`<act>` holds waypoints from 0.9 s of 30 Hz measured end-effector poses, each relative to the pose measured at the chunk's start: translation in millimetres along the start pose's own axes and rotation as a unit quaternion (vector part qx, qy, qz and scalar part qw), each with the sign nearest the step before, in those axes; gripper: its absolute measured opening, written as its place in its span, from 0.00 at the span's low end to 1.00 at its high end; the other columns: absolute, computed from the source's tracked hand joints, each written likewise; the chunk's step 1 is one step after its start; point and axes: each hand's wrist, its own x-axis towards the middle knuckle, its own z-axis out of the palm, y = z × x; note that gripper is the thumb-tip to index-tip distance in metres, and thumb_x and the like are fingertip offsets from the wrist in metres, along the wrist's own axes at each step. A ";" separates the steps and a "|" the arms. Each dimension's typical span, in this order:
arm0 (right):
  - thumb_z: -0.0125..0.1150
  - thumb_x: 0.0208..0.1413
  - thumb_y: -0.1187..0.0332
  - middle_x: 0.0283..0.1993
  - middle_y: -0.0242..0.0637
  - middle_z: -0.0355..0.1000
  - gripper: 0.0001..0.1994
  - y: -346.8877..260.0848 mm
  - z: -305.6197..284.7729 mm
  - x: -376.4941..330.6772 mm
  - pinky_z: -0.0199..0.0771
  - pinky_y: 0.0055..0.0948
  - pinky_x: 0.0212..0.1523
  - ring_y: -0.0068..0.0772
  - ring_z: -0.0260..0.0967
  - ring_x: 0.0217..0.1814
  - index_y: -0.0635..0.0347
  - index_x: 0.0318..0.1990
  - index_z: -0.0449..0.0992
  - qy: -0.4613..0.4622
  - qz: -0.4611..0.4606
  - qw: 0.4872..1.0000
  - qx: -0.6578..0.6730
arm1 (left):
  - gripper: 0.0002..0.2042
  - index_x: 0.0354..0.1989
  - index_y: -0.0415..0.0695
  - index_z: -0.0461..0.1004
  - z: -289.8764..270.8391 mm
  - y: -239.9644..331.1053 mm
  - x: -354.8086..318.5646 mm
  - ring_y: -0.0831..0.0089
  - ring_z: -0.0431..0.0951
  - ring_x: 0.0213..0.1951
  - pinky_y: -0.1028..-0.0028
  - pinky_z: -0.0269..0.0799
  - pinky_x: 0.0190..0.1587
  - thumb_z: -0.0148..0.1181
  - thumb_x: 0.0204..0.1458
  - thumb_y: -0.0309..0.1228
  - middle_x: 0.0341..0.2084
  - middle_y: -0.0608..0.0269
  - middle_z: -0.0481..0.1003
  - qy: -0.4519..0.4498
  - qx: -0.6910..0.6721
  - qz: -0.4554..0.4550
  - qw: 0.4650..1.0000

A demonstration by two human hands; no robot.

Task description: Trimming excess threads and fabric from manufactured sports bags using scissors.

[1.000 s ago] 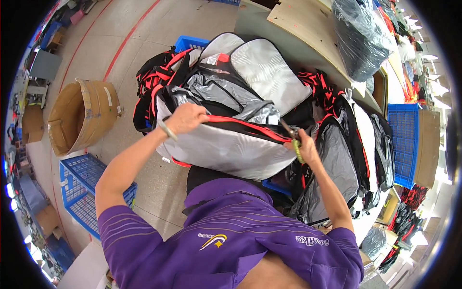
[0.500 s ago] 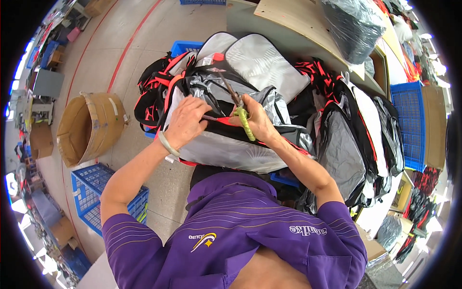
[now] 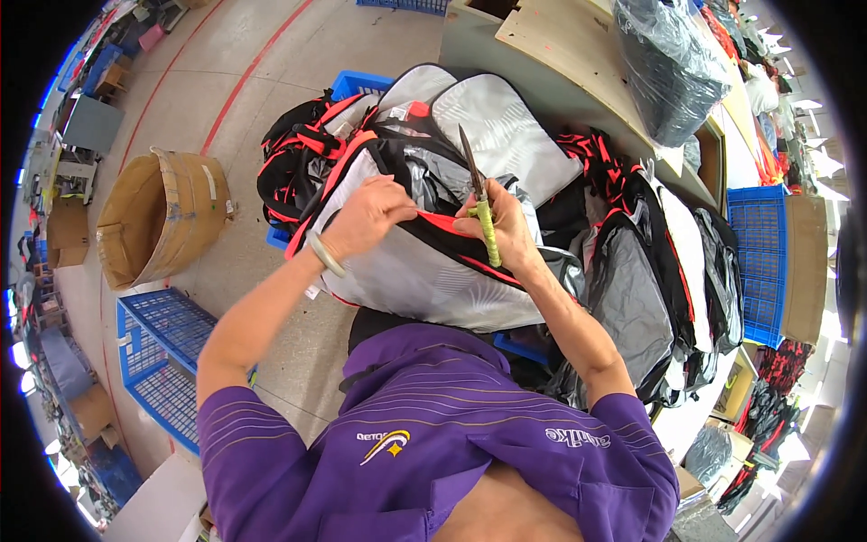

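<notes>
A grey and silver bag [image 3: 406,275] with black and red edging lies in front of me, its opening facing up. My left hand [image 3: 372,217] pinches the red edging [image 3: 438,221] of that opening. My right hand [image 3: 508,226] is closed round a pair of scissors [image 3: 488,230] with yellow-green wrapped handles. Their dark blades point away from me, above the bag's silver lining [image 3: 433,172]. The thumb and fingers of the right hand also meet the edging, which runs taut between both hands. Whether a thread is caught there is too small to tell.
More bags and grey panels [image 3: 506,126] are heaped beyond, partly in a blue crate [image 3: 361,83]. Bags [image 3: 632,280] pile up at the right beside a wooden table [image 3: 560,45]. A cardboard drum [image 3: 194,212] and a blue basket [image 3: 167,361] stand on the floor at left.
Both hands have shifted slightly to the right, and the left fingers have drawn into a tighter pinch. The scissors have moved right, their blades now more upright.
</notes>
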 end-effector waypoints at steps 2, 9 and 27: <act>0.68 0.44 0.76 0.31 0.32 0.69 0.17 3.8 -3.8 1.5 0.70 0.23 0.39 0.22 0.69 0.35 0.63 0.37 0.65 -0.015 -0.008 1.000 -0.013 | 0.06 0.31 0.35 0.75 -16.0 12.4 12.1 0.73 0.76 0.33 0.76 0.70 0.42 0.59 0.51 0.27 0.27 0.63 0.77 -0.023 -0.139 -0.116 0.983; 0.67 0.45 0.75 0.32 0.34 0.72 0.14 12.4 -6.2 10.5 0.68 0.21 0.40 0.20 0.68 0.36 0.63 0.36 0.66 -0.043 -0.023 0.992 -0.118 | 0.06 0.34 0.34 0.76 -13.1 21.7 8.1 0.77 0.74 0.30 0.76 0.68 0.34 0.59 0.50 0.25 0.24 0.62 0.75 -0.053 -0.229 -0.204 0.950; 0.74 0.42 0.67 0.26 0.34 0.69 0.19 -9.1 -1.8 22.2 0.66 0.25 0.29 0.20 0.63 0.28 0.64 0.33 0.68 0.005 -0.148 0.963 -0.226 | 0.04 0.26 0.36 0.77 9.9 24.5 1.2 0.68 0.71 0.29 0.71 0.64 0.34 0.63 0.43 0.24 0.23 0.59 0.72 0.100 -0.244 -0.216 0.940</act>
